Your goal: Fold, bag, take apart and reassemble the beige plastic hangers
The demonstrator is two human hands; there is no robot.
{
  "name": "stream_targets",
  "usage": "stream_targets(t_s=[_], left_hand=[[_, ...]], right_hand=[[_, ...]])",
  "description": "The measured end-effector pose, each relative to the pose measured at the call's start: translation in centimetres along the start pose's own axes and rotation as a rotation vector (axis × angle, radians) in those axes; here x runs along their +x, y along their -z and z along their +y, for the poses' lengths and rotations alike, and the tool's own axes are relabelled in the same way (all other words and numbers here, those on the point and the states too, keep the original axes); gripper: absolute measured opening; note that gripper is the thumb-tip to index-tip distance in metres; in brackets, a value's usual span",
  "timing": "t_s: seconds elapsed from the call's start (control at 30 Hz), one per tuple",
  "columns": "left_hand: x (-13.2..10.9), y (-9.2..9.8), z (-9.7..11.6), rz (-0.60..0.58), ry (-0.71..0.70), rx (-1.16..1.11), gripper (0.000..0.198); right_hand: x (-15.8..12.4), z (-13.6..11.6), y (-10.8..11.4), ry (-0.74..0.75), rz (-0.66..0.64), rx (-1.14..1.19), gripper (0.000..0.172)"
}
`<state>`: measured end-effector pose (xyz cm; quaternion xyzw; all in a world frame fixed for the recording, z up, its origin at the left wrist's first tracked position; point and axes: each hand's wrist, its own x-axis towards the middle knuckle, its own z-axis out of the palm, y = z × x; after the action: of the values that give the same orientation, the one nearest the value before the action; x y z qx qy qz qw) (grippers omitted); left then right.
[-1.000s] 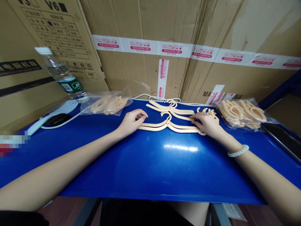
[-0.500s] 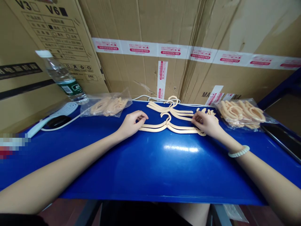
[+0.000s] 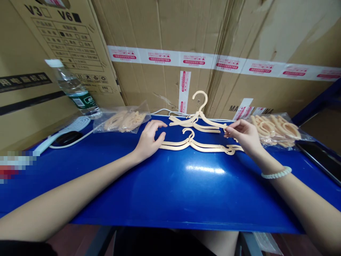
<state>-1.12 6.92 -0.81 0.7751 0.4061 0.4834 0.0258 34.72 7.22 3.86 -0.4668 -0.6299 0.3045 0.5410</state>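
My right hand [image 3: 245, 135] pinches the right end of a beige clothes hanger [image 3: 210, 122], whose hook stands raised in front of the cardboard. The hanger's left arm reaches down over another beige hanger lying at the back of the table. Closer to me, more beige hangers [image 3: 177, 145] lie stacked flat, their hooks at the middle. Over the left end of this front stack is my left hand [image 3: 150, 140], its thumb and fingers apart with nothing between them. Some loose beige pieces beside my right hand are mostly hidden by it.
Clear bags of beige hanger parts lie left [image 3: 124, 121] and right [image 3: 277, 129] on the blue table [image 3: 170, 192]. A water bottle [image 3: 77, 92], a white brush-like item [image 3: 71, 126] and a black object [image 3: 68, 138] stand left. A phone [image 3: 319, 160] lies right. Cardboard boxes [image 3: 160, 28] wall the back.
My right hand has lifted one hanger from the back group by its right end and moved slightly right, so its hook now stands up. The fingers of my left hand have spread.
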Motion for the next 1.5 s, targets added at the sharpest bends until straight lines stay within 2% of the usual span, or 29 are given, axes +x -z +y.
stream_targets(t_s=[0.17, 0.27, 0.37, 0.43, 0.5, 0.6, 0.67, 0.73, 0.8, 0.87, 0.93, 1.0, 1.17, 1.3, 1.4, 1.5], left_hand=[[-0.1, 0.0, 0.8, 0.076, -0.066, 0.035, 0.032], [-0.2, -0.1, 1.0, -0.004, -0.098, 0.016, 0.034], [-0.4, -0.2, 1.0, -0.128, -0.147, -0.02, 0.027], [-0.5, -0.1, 1.0, -0.171, -0.169, -0.034, 0.025], [-0.5, -0.1, 1.0, -0.18, -0.163, -0.038, 0.026], [-0.4, 0.0, 1.2, -0.181, -0.16, -0.037, 0.025], [-0.4, 0.0, 1.3, -0.183, -0.164, -0.04, 0.025], [-0.4, 0.0, 1.3, -0.188, -0.162, -0.043, 0.025], [-0.4, 0.0, 1.3, -0.193, -0.156, -0.044, 0.025], [-0.4, 0.0, 1.2, -0.198, -0.15, -0.047, 0.025], [-0.5, 0.0, 1.2, -0.202, -0.142, -0.048, 0.025], [-0.5, 0.0, 1.2, -0.205, -0.14, -0.048, 0.025], [-0.5, 0.0, 1.2, -0.196, -0.147, -0.056, 0.026], [-0.4, 0.0, 1.2, -0.187, -0.16, -0.053, 0.025], [-0.4, 0.0, 1.2, -0.182, -0.164, -0.057, 0.024], [-0.4, 0.0, 1.3, -0.193, -0.147, -0.062, 0.024]], right_hand=[[-0.7, -1.0, -1.1, -0.03, -0.055, 0.065, 0.05], [-1.2, -1.1, -1.8, -0.028, -0.12, 0.079, 0.048], [-1.6, -1.3, -2.1, 0.001, -0.216, 0.098, 0.043], [-1.5, -1.5, -1.9, 0.011, -0.258, 0.121, 0.039], [-1.2, -1.7, -1.4, 0.011, -0.244, 0.172, 0.038], [-0.4, -1.7, 0.1, 0.033, -0.11, 0.166, 0.038], [0.4, -1.2, 1.5, 0.087, -0.008, -0.032, 0.031], [1.2, -0.5, 3.0, 0.198, -0.008, -0.396, 0.022], [1.8, 0.4, 4.3, 0.332, -0.148, -0.806, 0.016], [2.2, 1.4, 5.1, 0.416, -0.309, -1.099, 0.021], [2.3, 2.2, 5.3, 0.439, -0.386, -1.246, 0.027], [2.2, 2.9, 5.2, 0.439, -0.397, -1.313, 0.027], [1.8, 3.5, 4.3, 0.417, -0.364, -1.398, 0.025], [1.6, 3.0, 4.1, 0.481, -0.328, -1.409, 0.028], [1.6, 2.3, 4.1, 0.508, -0.172, -1.303, 0.031], [1.5, 1.4, 3.9, 0.415, 0.08, -1.001, 0.026]])
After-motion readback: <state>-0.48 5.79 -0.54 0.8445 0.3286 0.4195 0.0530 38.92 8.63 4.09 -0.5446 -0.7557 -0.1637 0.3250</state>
